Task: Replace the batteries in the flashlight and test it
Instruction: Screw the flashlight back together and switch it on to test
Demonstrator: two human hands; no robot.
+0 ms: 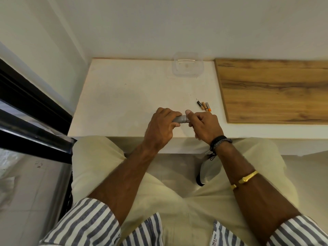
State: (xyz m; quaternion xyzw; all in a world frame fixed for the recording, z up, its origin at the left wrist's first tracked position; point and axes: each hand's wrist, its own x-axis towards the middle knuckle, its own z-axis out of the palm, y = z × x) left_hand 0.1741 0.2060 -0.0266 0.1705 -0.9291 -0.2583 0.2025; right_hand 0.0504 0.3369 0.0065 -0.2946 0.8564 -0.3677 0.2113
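Observation:
A small grey flashlight (180,119) lies level between my two hands, just above the near edge of the white table (124,96). My left hand (160,129) is wrapped around its left part. My right hand (204,126) grips its right end, thumb on top. Most of the flashlight is hidden by my fingers. Three small batteries (204,106), one black and two orange-tipped, lie side by side on the table just beyond my right hand.
A clear plastic container (188,65) stands at the back of the table against the wall. A wooden board (273,89) covers the table's right side. A black-framed glass panel (26,112) runs along the left. My knees are under the near edge.

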